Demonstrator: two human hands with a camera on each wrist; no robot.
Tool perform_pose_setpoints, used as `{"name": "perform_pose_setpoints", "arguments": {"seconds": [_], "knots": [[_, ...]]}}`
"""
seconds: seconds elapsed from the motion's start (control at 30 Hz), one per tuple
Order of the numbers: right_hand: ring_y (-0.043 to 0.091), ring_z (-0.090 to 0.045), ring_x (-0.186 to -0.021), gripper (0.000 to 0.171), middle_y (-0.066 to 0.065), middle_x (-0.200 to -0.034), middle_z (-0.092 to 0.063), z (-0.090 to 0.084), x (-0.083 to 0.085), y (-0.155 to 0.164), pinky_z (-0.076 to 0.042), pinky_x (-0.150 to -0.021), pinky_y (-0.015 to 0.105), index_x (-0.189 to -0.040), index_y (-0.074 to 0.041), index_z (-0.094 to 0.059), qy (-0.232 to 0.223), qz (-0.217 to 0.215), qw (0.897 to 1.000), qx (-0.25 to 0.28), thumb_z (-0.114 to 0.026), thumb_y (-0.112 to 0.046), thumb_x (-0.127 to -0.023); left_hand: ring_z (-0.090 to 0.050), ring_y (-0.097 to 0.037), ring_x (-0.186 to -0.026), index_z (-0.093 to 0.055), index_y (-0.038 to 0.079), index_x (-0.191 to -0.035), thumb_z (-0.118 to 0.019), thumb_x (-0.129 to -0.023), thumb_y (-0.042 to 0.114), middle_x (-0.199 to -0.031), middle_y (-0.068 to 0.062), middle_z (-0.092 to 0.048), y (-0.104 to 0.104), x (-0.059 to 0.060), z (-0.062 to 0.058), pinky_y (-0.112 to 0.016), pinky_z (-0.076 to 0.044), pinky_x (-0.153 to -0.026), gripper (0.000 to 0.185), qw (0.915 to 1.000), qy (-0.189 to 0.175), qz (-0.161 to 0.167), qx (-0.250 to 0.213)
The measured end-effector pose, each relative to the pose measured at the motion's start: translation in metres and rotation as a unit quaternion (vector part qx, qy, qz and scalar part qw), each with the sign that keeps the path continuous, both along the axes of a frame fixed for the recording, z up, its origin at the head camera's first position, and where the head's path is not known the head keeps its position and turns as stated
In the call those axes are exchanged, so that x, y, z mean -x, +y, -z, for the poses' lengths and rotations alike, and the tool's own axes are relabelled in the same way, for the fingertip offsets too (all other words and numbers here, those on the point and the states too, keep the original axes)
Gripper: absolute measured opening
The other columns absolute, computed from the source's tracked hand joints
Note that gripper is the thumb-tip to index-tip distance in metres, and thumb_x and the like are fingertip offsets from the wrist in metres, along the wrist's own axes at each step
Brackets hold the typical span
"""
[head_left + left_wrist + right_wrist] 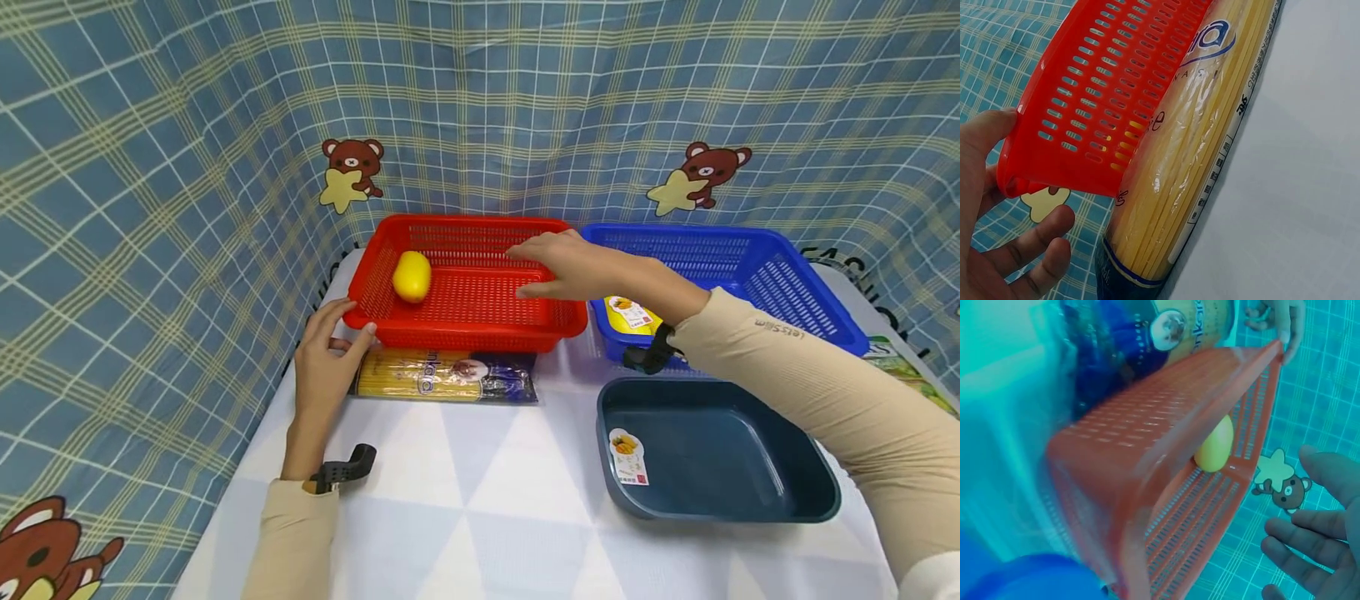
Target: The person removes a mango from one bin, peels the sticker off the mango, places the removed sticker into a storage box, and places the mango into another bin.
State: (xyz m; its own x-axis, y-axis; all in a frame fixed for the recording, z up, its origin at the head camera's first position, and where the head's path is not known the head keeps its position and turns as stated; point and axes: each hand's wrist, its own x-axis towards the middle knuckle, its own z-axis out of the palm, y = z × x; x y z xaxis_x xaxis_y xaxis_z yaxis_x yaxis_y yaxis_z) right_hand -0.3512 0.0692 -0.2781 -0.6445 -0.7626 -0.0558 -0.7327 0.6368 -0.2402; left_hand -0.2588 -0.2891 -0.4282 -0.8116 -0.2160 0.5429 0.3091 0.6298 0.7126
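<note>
My left hand (327, 354) is at the near left corner of a red basket (480, 337), pinching its rim between thumb and a finger; the other fingers curl loosely below. Inside the basket, toward the left, lies a smooth yellow fruit (412, 277), shaped like a mango. A clear bag of spaghetti (420, 377) lies along the basket's front side, partly hidden by it. My right hand (573, 267) hovers over the basket's right end, fingers extended and holding nothing. In the right wrist view its fingers (1310, 540) stay apart from the rim.
To the right stands a blue basket (813, 308), with a yellow item bearing a white label (630, 313) in its near left part. In front of it is a dark teal tub (720, 508) with a sticker inside. A green packet (900, 362) lies at the far right. Plaid cloth (525, 108) hangs behind.
</note>
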Motion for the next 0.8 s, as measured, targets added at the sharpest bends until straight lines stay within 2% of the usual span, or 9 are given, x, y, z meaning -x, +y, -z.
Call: {"name": "perform_pose_setpoints", "arguments": {"seconds": [0.33,0.6,0.8], "knots": [[0.036,-0.035,-0.141,0.065,0.015,-0.148,-0.049,0.007,-0.028,0.048,-0.019,-0.114,0.061,-0.148,-0.008,-0.048,0.006,0.052,0.998,0.017,-0.069,-0.038,-0.095,-0.062,-0.021,-0.076,-0.063,0.019,-0.138,-0.073,-0.092,0.033,-0.145,0.007,-0.052,0.001,-0.001,0.002,-0.012,-0.047,-0.070,0.049,0.9998,-0.017,-0.009,0.003],[0.038,-0.039,-0.139,0.060,0.014,-0.145,-0.052,0.016,-0.044,0.095,-0.021,-0.112,0.065,-0.145,-0.008,-0.052,0.030,0.067,0.997,0.037,-0.069,-0.036,-0.095,-0.060,-0.019,-0.078,-0.062,0.018,-0.138,-0.073,-0.092,0.032,-0.145,0.005,-0.051,0.002,-0.002,0.002,-0.014,-0.048,-0.072,0.049,0.9996,-0.023,-0.015,0.008],[0.039,-0.037,-0.139,0.061,0.016,-0.146,-0.051,0.023,-0.057,0.127,-0.018,-0.112,0.066,-0.145,-0.010,-0.053,0.027,0.112,0.993,0.040,-0.071,-0.034,-0.093,-0.060,-0.019,-0.079,-0.061,0.021,-0.139,-0.072,-0.093,0.036,-0.146,0.006,-0.050,0.004,-0.002,0.001,-0.011,-0.045,-0.071,0.050,0.9991,-0.036,-0.021,0.009]]}}
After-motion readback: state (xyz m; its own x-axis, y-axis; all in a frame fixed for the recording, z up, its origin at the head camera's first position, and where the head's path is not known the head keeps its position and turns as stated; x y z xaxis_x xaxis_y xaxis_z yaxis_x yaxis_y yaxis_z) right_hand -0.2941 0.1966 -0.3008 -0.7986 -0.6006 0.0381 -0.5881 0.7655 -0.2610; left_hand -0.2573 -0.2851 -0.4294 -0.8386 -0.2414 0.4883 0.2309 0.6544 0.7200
